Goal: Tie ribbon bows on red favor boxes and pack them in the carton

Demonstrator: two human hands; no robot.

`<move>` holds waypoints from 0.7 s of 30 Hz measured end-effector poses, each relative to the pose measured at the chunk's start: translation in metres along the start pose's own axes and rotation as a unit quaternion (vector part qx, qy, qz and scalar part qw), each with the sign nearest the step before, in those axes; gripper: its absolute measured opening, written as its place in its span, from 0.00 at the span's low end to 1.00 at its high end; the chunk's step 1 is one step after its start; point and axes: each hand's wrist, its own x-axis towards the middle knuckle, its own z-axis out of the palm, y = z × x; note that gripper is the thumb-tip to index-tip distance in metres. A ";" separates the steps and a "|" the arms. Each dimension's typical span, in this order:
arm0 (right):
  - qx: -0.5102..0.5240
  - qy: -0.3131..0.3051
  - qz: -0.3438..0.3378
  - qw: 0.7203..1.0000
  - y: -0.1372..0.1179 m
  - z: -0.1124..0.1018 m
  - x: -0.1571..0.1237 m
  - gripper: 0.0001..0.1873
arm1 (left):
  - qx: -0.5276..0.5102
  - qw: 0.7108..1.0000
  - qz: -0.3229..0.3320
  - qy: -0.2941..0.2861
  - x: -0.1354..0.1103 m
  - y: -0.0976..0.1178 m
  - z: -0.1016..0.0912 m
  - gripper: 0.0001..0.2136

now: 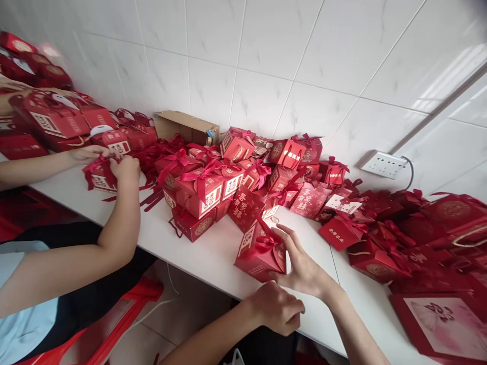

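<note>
A red gift box (258,259) with a ribbon bow (266,243) on top and a cream patterned panel stands on the near part of the table. My right hand (304,266) is at its right side, with the thumb at the lower front corner and the fingers curved behind the upper edge. Just in front of the box, over the table edge, my left hand (279,308) is curled into a fist. Its palm side is turned away, so anything inside is hidden. A dark red patterned box (246,208) lies behind the gift box.
A white table (216,261) runs along a tiled wall, with piles of red boxes (200,190) on it. To the left, another person's hands (127,165) work at a red box (99,177). A cardboard box (186,124) and a power strip (383,163) are at the back.
</note>
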 end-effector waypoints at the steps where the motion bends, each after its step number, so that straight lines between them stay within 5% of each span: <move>1: 0.003 0.002 -0.003 1.000 0.007 -0.003 -0.004 0.46 | 0.004 1.000 0.027 0.014 -0.001 0.004 0.003 0.08; 4: 0.031 0.044 0.016 0.998 0.022 -0.002 -0.014 0.44 | 0.014 0.992 0.089 0.090 -0.006 0.020 -0.008 0.04; 7: 0.091 0.149 0.070 0.982 0.026 0.013 -0.021 0.33 | -0.030 0.979 0.052 0.194 -0.007 0.026 -0.049 0.05; 9: 0.129 0.185 0.102 0.969 0.023 0.029 -0.024 0.29 | -0.052 0.952 -0.026 0.299 -0.005 0.016 -0.080 0.07; 12: 0.171 0.160 0.119 0.965 0.014 0.054 -0.026 0.29 | -0.075 0.863 -0.244 0.436 0.002 -0.016 -0.111 0.06; 15: 0.187 0.127 0.107 0.968 0.009 0.068 -0.026 0.32 | -0.109 0.836 -0.389 0.370 0.004 -0.046 -0.116 0.15; 18: 0.183 0.133 0.111 0.968 0.013 0.066 -0.029 0.33 | -0.182 0.842 -0.433 0.267 -0.006 -0.055 -0.110 0.22; 21: 0.183 0.165 0.153 0.957 0.023 0.055 -0.036 0.31 | -0.163 0.831 -0.459 0.268 -0.023 -0.049 -0.111 0.23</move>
